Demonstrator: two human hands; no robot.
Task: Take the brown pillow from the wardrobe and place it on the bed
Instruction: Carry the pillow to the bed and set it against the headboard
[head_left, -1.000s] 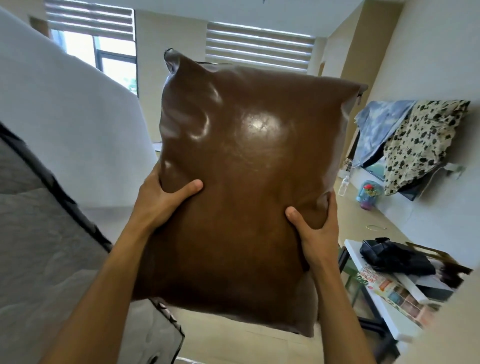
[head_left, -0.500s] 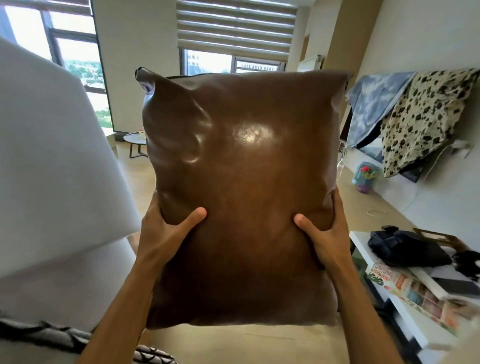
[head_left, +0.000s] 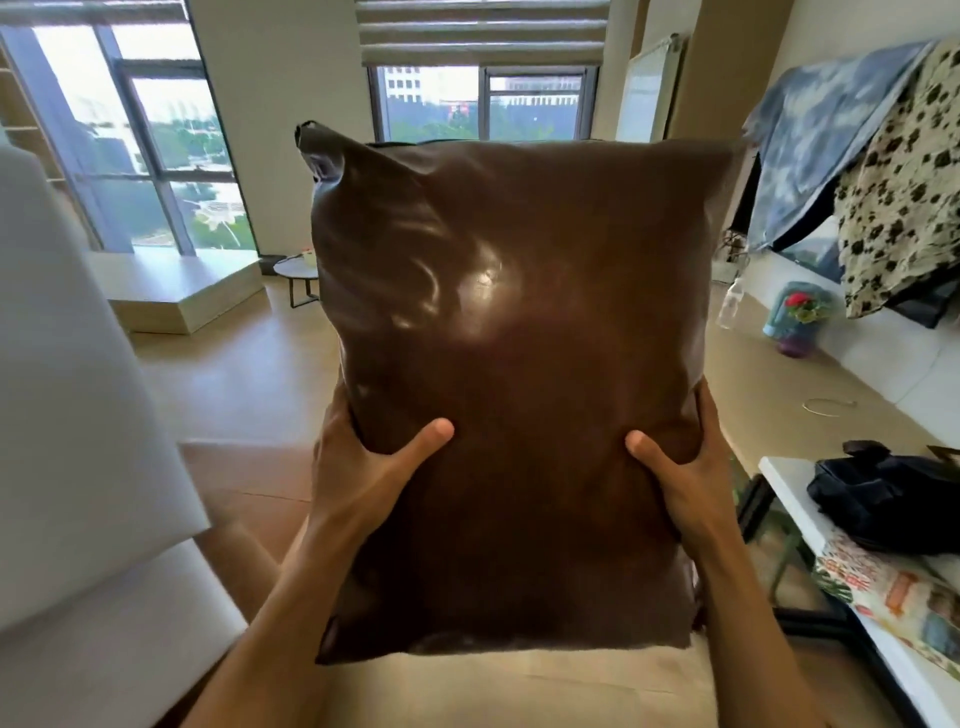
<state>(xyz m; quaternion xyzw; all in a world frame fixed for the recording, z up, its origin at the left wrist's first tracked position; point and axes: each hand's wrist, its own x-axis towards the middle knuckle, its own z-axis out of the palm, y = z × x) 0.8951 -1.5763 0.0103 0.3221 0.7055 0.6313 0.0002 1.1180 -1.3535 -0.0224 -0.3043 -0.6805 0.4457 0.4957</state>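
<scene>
Window (head_left: 483, 98) bkgd; hands grip pillow (head_left: 519, 338)

You have only one view, from the camera on your head. It faces forward across the room toward the windows (head_left: 483, 98), tilted a little down. The brown pillow (head_left: 519, 364) is very near the lens and fills the middle.
</scene>
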